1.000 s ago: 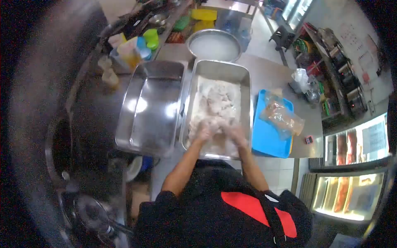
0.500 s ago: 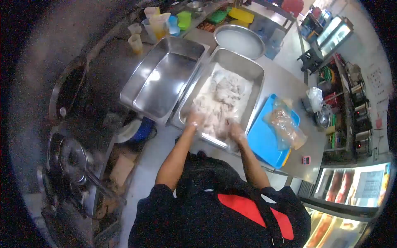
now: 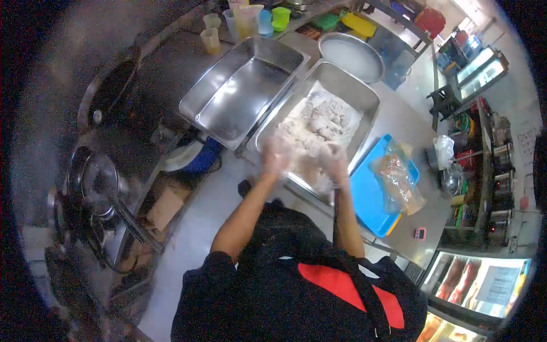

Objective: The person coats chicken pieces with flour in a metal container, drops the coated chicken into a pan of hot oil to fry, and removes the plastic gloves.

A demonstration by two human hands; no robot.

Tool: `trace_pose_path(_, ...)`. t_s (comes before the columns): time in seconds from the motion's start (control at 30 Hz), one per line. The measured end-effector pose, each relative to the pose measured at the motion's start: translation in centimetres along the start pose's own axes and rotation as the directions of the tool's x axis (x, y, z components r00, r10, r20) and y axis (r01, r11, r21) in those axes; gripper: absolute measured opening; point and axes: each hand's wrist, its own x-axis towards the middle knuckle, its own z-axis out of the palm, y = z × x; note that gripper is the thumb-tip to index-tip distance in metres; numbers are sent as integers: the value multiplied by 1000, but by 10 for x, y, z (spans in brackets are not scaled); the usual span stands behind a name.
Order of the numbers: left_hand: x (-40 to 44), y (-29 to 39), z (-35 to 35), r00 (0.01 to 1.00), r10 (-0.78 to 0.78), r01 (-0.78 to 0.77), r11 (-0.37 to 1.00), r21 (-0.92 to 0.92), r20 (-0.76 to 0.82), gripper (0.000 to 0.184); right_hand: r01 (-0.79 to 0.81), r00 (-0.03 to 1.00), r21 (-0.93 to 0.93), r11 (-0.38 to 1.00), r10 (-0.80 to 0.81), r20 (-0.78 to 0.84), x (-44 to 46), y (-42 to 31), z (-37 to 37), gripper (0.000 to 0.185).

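Note:
A deep steel pan [image 3: 364, 101] holds white flour and lumpy flour-coated pieces [image 3: 327, 118] whose kind I cannot make out. My left hand [image 3: 277, 153] is over the near left part of this pan, pale with flour or a thin glove and smeared by motion. Across from it, my right hand [image 3: 333, 161] is at the near right side, close to the pan's wall, its fingers bent downward and blurred. Whether either hand grips any of the coated pieces is hidden by the blur.
Left of the flour pan stands a second steel pan [image 3: 228, 122]. Behind is a round metal bowl [image 3: 352, 57] of whitish liquid. A blue tray [image 3: 370, 196] with a plastic bag [image 3: 397, 179] lies right, near a pink timer [image 3: 420, 232]. Frying pans [image 3: 99, 182] are at far left.
Both hands have moved a little away from my body over the flour pan. The camera view has shifted, so the pans and tray appear farther right.

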Motion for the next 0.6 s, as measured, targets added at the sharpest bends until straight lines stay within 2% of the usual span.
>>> trace_pose_path(0.03,-8,-8,32,996,91,-86,976,202,-12,45,-11,1000,-58,998,10,-10,-2,-7,9,43)
trace_pose_path(0.07,-12,-7,40,990,138,-126,965,231,-37,45,10,1000,-143,990,-8,15,-6,-27,15,45)
trace_pose_path(0.1,-17,6,39,981,186,-164,951,262,-61,45,103,995,-118,988,-102,18,-8,-17,16,45)
trace_pose_path(0.13,-19,14,29,976,185,-170,978,124,-119,45,197,980,-93,976,-195,21,-9,-7,16,46)
trace_pose_path(0.17,-15,17,24,977,206,-189,959,212,-59,45,-66,997,27,997,65,43,-11,-33,1,43)
trace_pose_path(0.2,-11,20,20,974,226,-217,930,296,3,45,-333,941,126,935,320,109,-13,-61,-13,40)
trace_pose_path(0.23,-8,24,16,967,246,-251,893,373,64,45,-266,964,310,913,245,103,-2,-10,-14,36)
trace_pose_path(0.27,-9,39,17,918,130,-326,787,524,375,44,-172,983,207,963,155,98,-5,-1,-7,36)
trace_pose_path(0.3,-10,39,18,902,187,-380,772,510,388,37,-72,994,103,992,63,93,-8,8,-1,36)
trace_pose_path(0.33,-12,38,20,884,244,-432,753,496,400,30,119,989,-272,955,-90,116,-15,-36,-4,40)
trace_pose_path(0.37,-28,26,37,863,497,-491,782,385,90,18,135,987,-242,961,-109,117,-19,-59,-2,41)
trace_pose_path(0.4,-26,20,30,854,513,-496,852,166,-81,14,146,986,-211,967,-125,109,-21,-85,-1,42)
trace_pose_path(0.43,-24,14,23,821,514,-543,838,-59,-250,11,-135,986,-43,990,138,90,-36,-151,-2,43)
trace_pose_path(0.47,-19,16,9,909,372,-417,808,-416,-190,18,-25,994,14,1000,23,110,-38,-151,-12,45)
trace_pose_path(0.5,-16,13,-9,962,260,-238,656,-717,-82,27,110,984,43,993,-114,133,-31,-139,-19,45)
trace_pose_path(0.53,-19,2,-33,897,313,-399,877,-267,-311,22,243,955,79,967,-253,152,-24,-135,-17,44)
trace_pose_path(0.57,-29,17,-81,923,270,-341,904,-258,-273,19,217,959,142,966,-238,155,-28,-153,-9,45)
trace_pose_path(0.6,-47,59,-148,946,222,-279,928,-246,-235,16,185,962,205,961,-220,162,-35,-180,-6,45)
